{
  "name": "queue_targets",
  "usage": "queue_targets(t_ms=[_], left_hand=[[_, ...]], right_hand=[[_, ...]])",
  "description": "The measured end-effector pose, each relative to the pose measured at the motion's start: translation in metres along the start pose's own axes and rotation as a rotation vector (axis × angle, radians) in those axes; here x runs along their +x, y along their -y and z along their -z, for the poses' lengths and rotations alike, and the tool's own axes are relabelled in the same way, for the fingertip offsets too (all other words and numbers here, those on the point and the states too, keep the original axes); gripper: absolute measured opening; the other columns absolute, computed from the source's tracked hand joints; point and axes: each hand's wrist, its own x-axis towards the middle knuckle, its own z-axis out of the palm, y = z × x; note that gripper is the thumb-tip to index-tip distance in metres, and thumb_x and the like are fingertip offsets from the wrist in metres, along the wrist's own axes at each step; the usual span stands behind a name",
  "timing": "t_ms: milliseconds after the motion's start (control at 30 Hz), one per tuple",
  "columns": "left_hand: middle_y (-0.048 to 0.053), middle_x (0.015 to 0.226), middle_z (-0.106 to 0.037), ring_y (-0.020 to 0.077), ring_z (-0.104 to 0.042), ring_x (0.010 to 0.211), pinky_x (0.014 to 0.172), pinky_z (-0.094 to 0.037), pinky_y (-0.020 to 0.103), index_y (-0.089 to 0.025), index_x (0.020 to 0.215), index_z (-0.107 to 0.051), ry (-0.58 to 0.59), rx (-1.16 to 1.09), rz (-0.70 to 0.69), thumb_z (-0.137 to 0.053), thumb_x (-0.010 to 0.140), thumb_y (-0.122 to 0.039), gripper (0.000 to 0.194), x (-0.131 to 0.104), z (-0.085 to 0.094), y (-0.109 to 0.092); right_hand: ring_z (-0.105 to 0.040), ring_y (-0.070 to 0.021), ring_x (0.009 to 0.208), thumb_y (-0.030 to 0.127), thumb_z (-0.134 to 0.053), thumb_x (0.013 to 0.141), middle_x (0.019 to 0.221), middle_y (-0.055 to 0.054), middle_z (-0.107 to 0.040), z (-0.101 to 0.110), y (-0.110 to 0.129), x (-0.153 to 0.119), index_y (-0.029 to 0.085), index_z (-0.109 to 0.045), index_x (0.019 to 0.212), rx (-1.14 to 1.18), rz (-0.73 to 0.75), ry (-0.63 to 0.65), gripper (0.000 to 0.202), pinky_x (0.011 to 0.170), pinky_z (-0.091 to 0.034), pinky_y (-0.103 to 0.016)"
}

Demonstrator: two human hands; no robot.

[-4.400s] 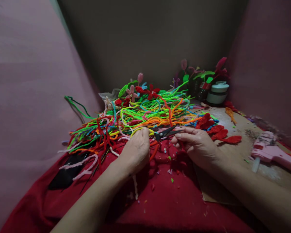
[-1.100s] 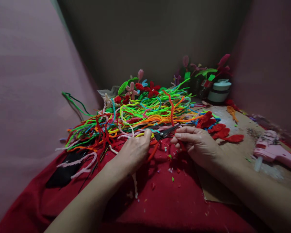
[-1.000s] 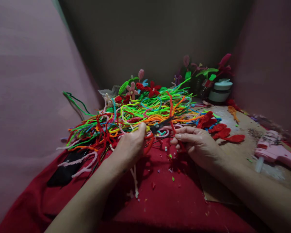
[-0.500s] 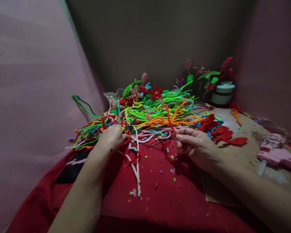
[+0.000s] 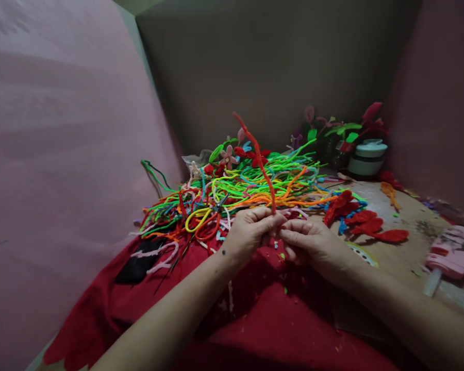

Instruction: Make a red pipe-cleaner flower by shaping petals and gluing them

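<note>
A red pipe cleaner (image 5: pixel 260 159) rises from between my hands and leans up to the left. Pinched closed around its lower part are the thumb and fingers of my left hand (image 5: pixel 251 230). Right against those fingertips, my right hand (image 5: pixel 313 242) is closed in a pinch on the pipe cleaner's lower end, which the fingers mostly hide. To the left, on the pile of colourful pipe cleaners (image 5: pixel 239 185), lies a small cutting tool with dark jaws (image 5: pixel 219 204) and yellow and red looped handles.
Red cloth (image 5: pixel 278 319) covers the near table, with small coloured scraps on it. To the right are red fuzzy petals (image 5: pixel 365 226), a pink glue gun (image 5: pixel 450 252) and a lidded jar (image 5: pixel 367 157). Finished fuzzy flowers (image 5: pixel 229 156) stand behind the pile. A black item (image 5: pixel 133 265) lies left.
My left hand has left the cutting tool and come right to meet my right hand at the red pipe cleaner. The pipe cleaner now stands higher. The view has shifted slightly.
</note>
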Motion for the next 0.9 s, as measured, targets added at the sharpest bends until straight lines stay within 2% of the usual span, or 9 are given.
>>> queue_targets(t_ms=[133, 267, 367, 500, 600, 767, 900], left_hand=[[-0.007, 0.049, -0.041, 0.0016, -0.032, 0.039, 0.038, -0.021, 0.015, -0.011, 0.068, -0.057, -0.171, -0.188, -0.072, -0.069, 0.069, -0.027, 0.020, 0.014, 0.009, -0.013], [-0.003, 0.062, -0.056, 0.0005, -0.035, 0.039, 0.036, -0.026, 0.013, -0.012, 0.075, -0.056, -0.329, -0.402, -0.131, -0.069, 0.069, -0.018, 0.016, 0.037, 0.027, -0.033], [-0.002, 0.058, -0.057, 0.0013, -0.038, 0.038, 0.036, -0.027, 0.013, -0.012, 0.075, -0.055, -0.425, -0.452, -0.178, -0.064, 0.075, -0.018, 0.011, 0.049, 0.041, -0.041], [-0.005, 0.053, -0.052, 0.0009, -0.038, 0.037, 0.034, -0.026, 0.013, -0.013, 0.071, -0.052, -0.548, -0.493, -0.266, -0.057, 0.080, -0.015, 0.011, 0.053, 0.064, -0.037], [-0.006, 0.050, -0.048, 0.0008, -0.035, 0.034, 0.033, -0.024, 0.013, -0.013, 0.072, -0.051, -0.623, -0.515, -0.291, -0.053, 0.083, -0.012, 0.011, 0.050, 0.082, -0.032], [-0.009, 0.043, -0.039, 0.0006, -0.026, 0.028, 0.030, -0.016, 0.013, -0.013, 0.074, -0.052, -0.665, -0.553, -0.263, -0.046, 0.087, -0.012, 0.015, 0.043, 0.100, -0.031], [-0.010, 0.039, -0.033, 0.0004, -0.023, 0.026, 0.030, -0.015, 0.012, -0.013, 0.072, -0.051, -0.683, -0.594, -0.243, -0.043, 0.088, -0.012, 0.018, 0.043, 0.108, -0.033]], right_hand=[[-0.031, -0.0059, 0.037, 0.038, -0.066, 0.069, 0.040, 0.005, -0.043, -0.004, 0.006, 0.000, 0.017, -0.051, 0.053, -0.077, 0.011, -0.072, 0.030, 0.041, -0.020, -0.023], [-0.022, -0.0052, 0.040, 0.038, -0.064, 0.069, 0.043, 0.008, -0.033, -0.003, 0.005, 0.000, 0.018, -0.049, 0.052, -0.122, 0.043, -0.107, 0.030, 0.041, -0.014, -0.023], [-0.020, -0.0060, 0.041, 0.039, -0.060, 0.070, 0.045, 0.008, -0.031, -0.001, 0.002, 0.002, 0.018, -0.053, 0.057, -0.209, 0.057, -0.123, 0.025, 0.041, -0.013, -0.023], [-0.030, -0.0088, 0.045, 0.037, -0.054, 0.071, 0.048, 0.005, -0.038, 0.000, 0.003, 0.004, 0.018, -0.059, 0.060, -0.407, 0.069, -0.156, 0.022, 0.044, -0.023, -0.024], [-0.040, -0.0117, 0.051, 0.036, -0.050, 0.072, 0.052, 0.003, -0.046, 0.001, 0.004, 0.005, 0.018, -0.057, 0.057, -0.582, 0.105, -0.193, 0.024, 0.050, -0.030, -0.025], [-0.047, -0.0146, 0.058, 0.036, -0.045, 0.077, 0.057, 0.000, -0.053, 0.002, -0.001, 0.004, 0.019, -0.056, 0.061, -0.769, 0.182, -0.151, 0.026, 0.057, -0.036, -0.026], [-0.045, -0.0142, 0.055, 0.037, -0.045, 0.080, 0.057, 0.000, -0.052, 0.002, -0.005, 0.002, 0.019, -0.057, 0.065, -0.840, 0.199, -0.104, 0.026, 0.054, -0.035, -0.026]])
